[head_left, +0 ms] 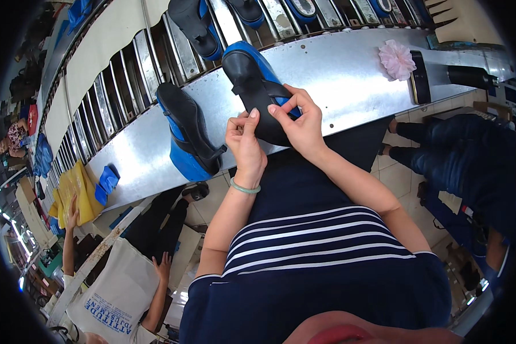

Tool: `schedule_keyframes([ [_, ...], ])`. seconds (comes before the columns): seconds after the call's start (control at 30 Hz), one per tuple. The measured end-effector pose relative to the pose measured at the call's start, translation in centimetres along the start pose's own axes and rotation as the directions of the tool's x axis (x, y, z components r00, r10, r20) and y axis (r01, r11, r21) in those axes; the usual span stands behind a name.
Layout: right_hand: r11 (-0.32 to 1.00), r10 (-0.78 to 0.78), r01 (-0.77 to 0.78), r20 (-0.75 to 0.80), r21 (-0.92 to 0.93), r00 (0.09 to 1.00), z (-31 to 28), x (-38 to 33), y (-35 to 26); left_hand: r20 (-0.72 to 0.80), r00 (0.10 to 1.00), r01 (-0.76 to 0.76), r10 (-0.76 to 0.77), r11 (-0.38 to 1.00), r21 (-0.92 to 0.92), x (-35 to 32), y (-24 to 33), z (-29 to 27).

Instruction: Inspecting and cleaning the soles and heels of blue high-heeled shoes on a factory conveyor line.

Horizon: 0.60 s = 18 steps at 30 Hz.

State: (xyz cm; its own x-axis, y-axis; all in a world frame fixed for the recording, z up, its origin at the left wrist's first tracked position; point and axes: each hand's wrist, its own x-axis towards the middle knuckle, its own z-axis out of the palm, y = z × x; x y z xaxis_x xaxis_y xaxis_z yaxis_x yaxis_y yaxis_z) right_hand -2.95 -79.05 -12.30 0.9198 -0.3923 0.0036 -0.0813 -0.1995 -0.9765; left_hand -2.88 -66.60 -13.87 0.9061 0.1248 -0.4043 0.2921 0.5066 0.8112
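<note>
A black heeled shoe (245, 67), fitted over a blue last, lies at the near edge of the metal ledge. My left hand (246, 140) is closed at the near end of this shoe, thumb up against its black surface. On its right side my right hand (301, 119) pinches the shoe's edge by a strap, thumb and forefinger pressed in. Part of the shoe is covered by my fingers. To the left, apart from my hands, a second black heeled shoe (183, 117) rests on its side, its blue last showing underneath.
Beyond the metal ledge (332, 69) runs a roller conveyor (133, 71) carrying more shoes on blue lasts, one (194, 26) close by. A pink flower-shaped puff (397, 60) and a phone (420, 77) lie right. Yellow sheeting (77, 192) hangs left, near a co-worker (117, 289).
</note>
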Motion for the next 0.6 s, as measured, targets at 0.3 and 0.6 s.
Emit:
schedule_keyframes([
  [0.3,0.980,0.065,-0.131,0.382,0.152,0.922,-3.3,1.3,-0.2,0.124,0.986,0.098,-0.107,0.992,0.079,-0.2,2.2,1.6],
  [0.6,0.991,0.133,-0.114,0.386,-0.074,0.913,-1.5,4.7,0.5,0.143,0.967,0.193,-0.209,0.974,0.118,1.1,3.5,1.8],
])
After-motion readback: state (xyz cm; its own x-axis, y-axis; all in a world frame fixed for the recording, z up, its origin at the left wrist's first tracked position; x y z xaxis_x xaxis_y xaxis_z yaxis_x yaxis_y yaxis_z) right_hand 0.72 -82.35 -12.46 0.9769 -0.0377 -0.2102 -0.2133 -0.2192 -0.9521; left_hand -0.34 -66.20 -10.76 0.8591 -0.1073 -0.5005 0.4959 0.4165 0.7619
